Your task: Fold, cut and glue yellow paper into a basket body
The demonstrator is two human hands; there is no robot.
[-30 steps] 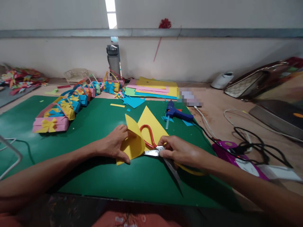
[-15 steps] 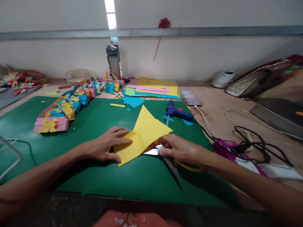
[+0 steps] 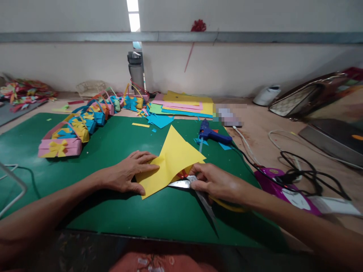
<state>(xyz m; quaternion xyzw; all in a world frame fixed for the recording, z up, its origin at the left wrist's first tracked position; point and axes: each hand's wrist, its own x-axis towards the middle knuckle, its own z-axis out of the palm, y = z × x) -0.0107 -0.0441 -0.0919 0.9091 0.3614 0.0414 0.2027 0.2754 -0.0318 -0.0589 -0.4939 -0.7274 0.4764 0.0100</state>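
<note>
Left hand [image 3: 131, 172], one: lying spread on a yellow sheet [image 3: 172, 153]. Right hand [image 3: 212, 182], one: gripping wide-splayed scissors [image 3: 181, 184] near the pivot, the sheet partly covering them. Blue glue gun [image 3: 215, 136], one: resting on the green mat [image 3: 113, 211]. Paper baskets [image 3: 74, 147], several: standing in a row.

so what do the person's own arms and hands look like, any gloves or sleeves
The left hand and right hand are bare: no gloves, and no rings, watch or bracelet visible. No sleeve shows on the left forearm or right forearm where they are in view. A coral-coloured garment with pale and dark patterning shows at the bottom edge.
</note>
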